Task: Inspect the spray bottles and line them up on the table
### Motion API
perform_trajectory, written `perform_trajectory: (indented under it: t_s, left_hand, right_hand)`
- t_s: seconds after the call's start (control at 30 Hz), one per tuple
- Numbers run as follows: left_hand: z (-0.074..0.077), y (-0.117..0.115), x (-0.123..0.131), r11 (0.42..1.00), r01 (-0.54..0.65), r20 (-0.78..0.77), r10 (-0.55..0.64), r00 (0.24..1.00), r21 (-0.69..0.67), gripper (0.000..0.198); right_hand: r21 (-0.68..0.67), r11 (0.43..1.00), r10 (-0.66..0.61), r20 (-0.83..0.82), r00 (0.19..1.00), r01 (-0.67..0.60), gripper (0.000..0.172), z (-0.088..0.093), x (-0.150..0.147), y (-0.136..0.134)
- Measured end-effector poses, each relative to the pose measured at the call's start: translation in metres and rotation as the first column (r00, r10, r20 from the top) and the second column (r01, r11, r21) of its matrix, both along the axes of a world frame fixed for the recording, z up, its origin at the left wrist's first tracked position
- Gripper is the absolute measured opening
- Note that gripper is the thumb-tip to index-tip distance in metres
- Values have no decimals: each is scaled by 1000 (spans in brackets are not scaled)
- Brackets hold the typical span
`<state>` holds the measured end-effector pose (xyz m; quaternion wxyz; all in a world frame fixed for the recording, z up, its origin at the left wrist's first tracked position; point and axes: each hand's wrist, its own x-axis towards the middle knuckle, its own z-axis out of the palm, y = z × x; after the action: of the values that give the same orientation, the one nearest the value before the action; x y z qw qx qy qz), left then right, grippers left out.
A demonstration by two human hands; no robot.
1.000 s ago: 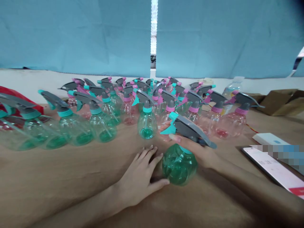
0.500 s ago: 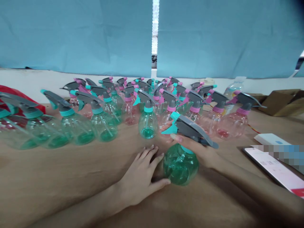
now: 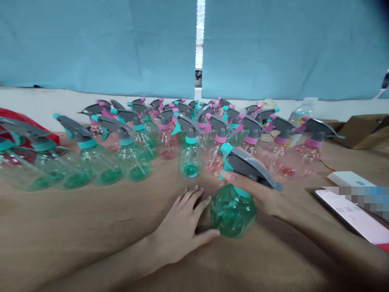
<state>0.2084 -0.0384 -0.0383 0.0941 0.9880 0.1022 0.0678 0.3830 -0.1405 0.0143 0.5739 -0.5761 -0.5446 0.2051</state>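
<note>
A green spray bottle [image 3: 233, 213] with a turquoise collar and a grey trigger head stands before me, tilted slightly. My right hand [image 3: 252, 184] is wrapped round its neck, fingers at the turquoise trigger. My left hand [image 3: 182, 225] lies flat on the brown tabletop [image 3: 100, 235] with its fingers spread; the thumb tip comes close to the bottle's base, and I cannot tell whether they touch. Just behind stands another green spray bottle [image 3: 190, 160] with a little liquid-like green at its bottom.
Several green spray bottles [image 3: 133, 162] line the left, and several pink ones [image 3: 299, 158] stand at the right and behind. A phone [image 3: 349, 215], a white box [image 3: 349, 178] and a cardboard box [image 3: 364, 132] lie on the right. A red bag [image 3: 27, 125] sits far left.
My right index finger and the fingers around the trigger have drawn in closer, and the trigger sits nearer the neck. The left hand stays in place; the view has shifted slightly.
</note>
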Motion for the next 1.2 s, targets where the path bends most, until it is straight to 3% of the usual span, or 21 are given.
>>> perform_trajectory:
  t_s: [0.37,0.6,1.2]
  left_hand:
    - [2,0,1,1000,-3,0,3,1000,-7,68]
    - [-2,0,0,1000,-4,40,4,999,-8,65]
    - [-3,0,-1,1000,5,69,-5,998,-1,63]
  right_hand:
    - [-29,998,54,-33,998,-55,25,4,2,2]
    - [-75,989,-126,62,990,130,26,7,-4,6]
    - [-132,965,-236,-48,971,228,35,-6,-5,5]
